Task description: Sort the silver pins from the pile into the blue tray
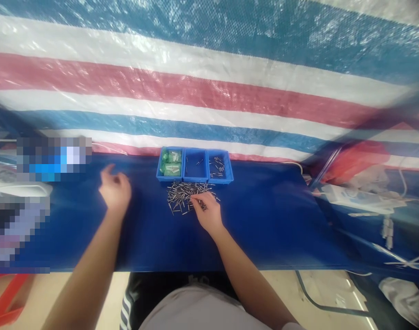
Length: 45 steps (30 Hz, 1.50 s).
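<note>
A heap of small metal pins (182, 195) lies on the blue table (264, 220), just in front of three blue bins. My right hand (206, 210) rests on the heap's right side, fingertips touching the pins; whether it pinches one I cannot tell. My left hand (115, 190) hovers over the bare table to the left, fingers loosely curled, holding nothing visible. The left bin (170, 163) holds green packets, the middle bin (195, 165) a few pins, the right bin (220, 167) several pins.
A striped red, white and blue tarp (209, 82) hangs behind the table. White cables and a power strip (346, 196) lie at the right, with a red object (356, 160) behind. Blurred items sit at the left edge. An orange crate (5, 298) stands below left.
</note>
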### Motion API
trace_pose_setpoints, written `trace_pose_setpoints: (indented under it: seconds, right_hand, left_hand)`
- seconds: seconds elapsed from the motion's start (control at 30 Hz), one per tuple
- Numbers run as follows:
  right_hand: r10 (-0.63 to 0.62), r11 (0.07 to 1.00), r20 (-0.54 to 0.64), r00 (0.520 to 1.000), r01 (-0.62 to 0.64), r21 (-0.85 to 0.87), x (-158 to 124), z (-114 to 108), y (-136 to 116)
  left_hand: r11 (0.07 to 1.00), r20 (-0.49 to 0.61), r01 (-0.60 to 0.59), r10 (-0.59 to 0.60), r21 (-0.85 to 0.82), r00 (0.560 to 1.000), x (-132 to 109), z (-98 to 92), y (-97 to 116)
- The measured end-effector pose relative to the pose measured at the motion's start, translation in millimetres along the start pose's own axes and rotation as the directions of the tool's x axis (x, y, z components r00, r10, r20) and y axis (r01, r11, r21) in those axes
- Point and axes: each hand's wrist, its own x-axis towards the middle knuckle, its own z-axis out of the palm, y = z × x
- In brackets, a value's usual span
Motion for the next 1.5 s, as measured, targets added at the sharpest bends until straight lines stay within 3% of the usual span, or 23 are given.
trace_pose_setpoints:
  seconds: [0.07,0.13,0.23,0.33,0.57,0.67,0.83,1.0,1.07,1.17,1.27,1.33,1.4,1.5]
  right_hand:
    - [-0.002,1.000,0.008,1.000,0.001,0.006,0,0,-1]
    - [-0.007,1.000,0.016,1.000,0.007,0.013,0,1,-1]
    - [-0.010,1.000,0.027,1.000,0.010,0.007,1,0,-3]
    - [-0.012,1.000,0.030,0.999,0.012,0.003,1,-1,-2]
    - [-0.004,1.000,0.027,1.000,0.004,0.003,2,-2,-1]
    - [-0.011,1.000,0.027,1.000,0.011,0.011,2,-3,-2]
    - [0.010,1.000,0.015,1.000,-0.011,0.018,1,-3,-2]
    - [0.013,1.000,0.017,1.000,-0.013,0.009,0,-2,-1]
    - [0.010,1.000,0.008,1.000,-0.010,0.006,0,-2,0]
    - [0.017,1.000,-0.026,1.000,-0.017,-0.001,2,-3,0]
    - [0.023,1.000,-0.051,0.998,-0.024,-0.014,4,-5,-1]
    - [0.024,0.999,-0.060,0.998,-0.025,-0.021,5,-5,-1]
    - [0.031,0.999,-0.058,0.998,-0.033,-0.029,5,-6,-1]
    - [0.041,0.999,-0.042,0.998,-0.042,-0.028,5,-7,-1]
  left_hand:
    - [0.983,-0.066,0.082,-0.072,0.165,0.995,50,-6.3,-16]
    - [0.929,-0.058,0.212,-0.204,0.302,0.977,92,-11.6,-29]
    - [0.856,-0.050,0.328,-0.337,0.400,0.940,128,-15.3,-39]
    - [0.855,-0.036,0.350,-0.364,0.383,0.931,137,-13.7,-42]
    - [0.861,-0.064,0.338,-0.340,0.380,0.938,127,-3.1,-46]
    - [0.883,-0.075,0.303,-0.296,0.358,0.952,111,-1.7,-44]
    - [0.950,0.020,0.102,-0.113,0.295,0.993,69,-1.9,-26]
    - [0.978,0.084,0.056,-0.074,0.203,0.994,37,-3.7,-8]
    - [0.993,0.070,0.033,-0.041,0.117,0.997,16,-6.0,1]
    - [0.996,0.119,-0.061,0.068,-0.063,0.991,-33,-9.3,23]
    - [0.957,0.207,-0.175,0.225,-0.233,0.952,-91,-7.8,51]
    - [0.901,0.286,-0.277,0.376,-0.333,0.881,-122,-2.2,67]
    - [0.842,0.329,-0.310,0.473,-0.442,0.817,-141,6.2,77]
    - [0.790,0.265,-0.350,0.526,-0.503,0.808,-151,18.5,80]
